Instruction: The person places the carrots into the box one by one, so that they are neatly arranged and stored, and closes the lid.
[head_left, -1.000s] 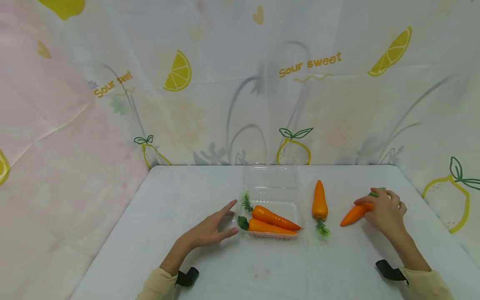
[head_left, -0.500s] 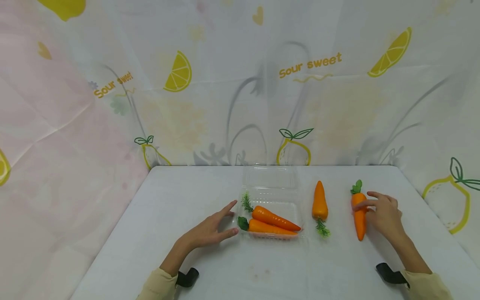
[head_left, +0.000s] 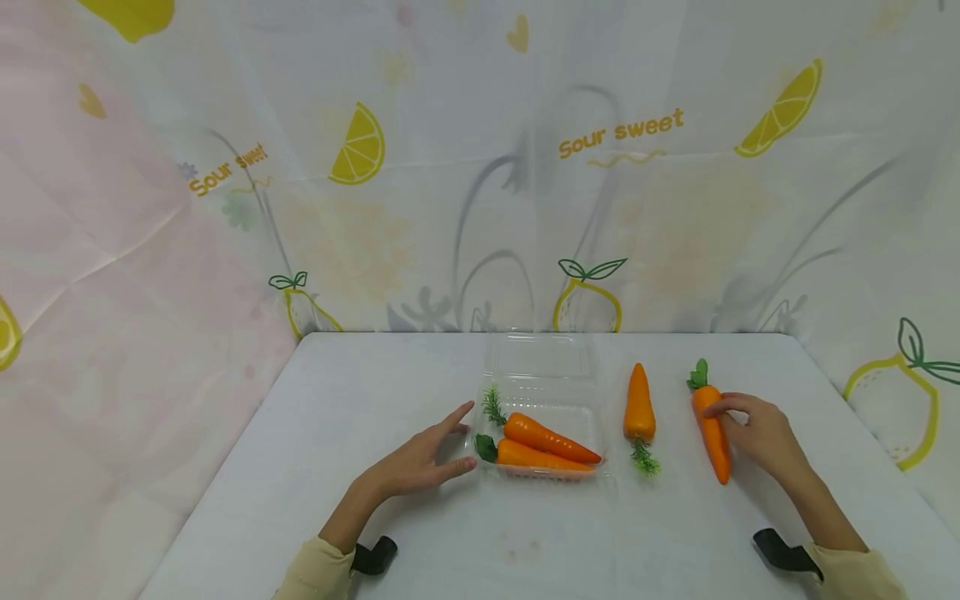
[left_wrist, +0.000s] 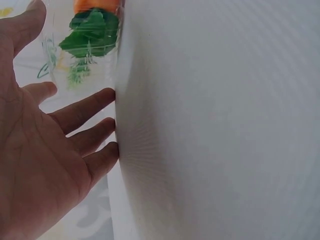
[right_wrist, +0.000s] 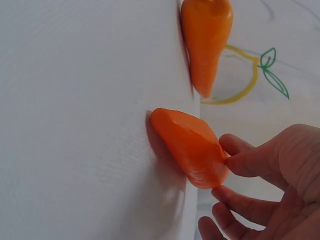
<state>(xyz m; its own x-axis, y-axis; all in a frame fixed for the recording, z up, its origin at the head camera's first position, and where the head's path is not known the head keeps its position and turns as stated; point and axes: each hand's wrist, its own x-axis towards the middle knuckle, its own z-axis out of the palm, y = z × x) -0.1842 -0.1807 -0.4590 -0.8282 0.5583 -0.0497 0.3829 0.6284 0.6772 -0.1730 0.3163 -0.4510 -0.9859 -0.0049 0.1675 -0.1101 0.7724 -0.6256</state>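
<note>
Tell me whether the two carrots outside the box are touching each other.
Apart. The head view shows a strip of white table between the left carrot and the right carrot.

Behind the bare left hand (head_left: 420,454), past the wrist, comes a pale yellow-beige sleeve (head_left: 315,571), its cuff lightly creased. A matt black, elbow-shaped piece (head_left: 377,555) juts out on the thumb side. Behind the bare right hand (head_left: 767,433), a matching cuff (head_left: 858,571) and a similar black fitting (head_left: 783,552), also thumb-side.
</note>
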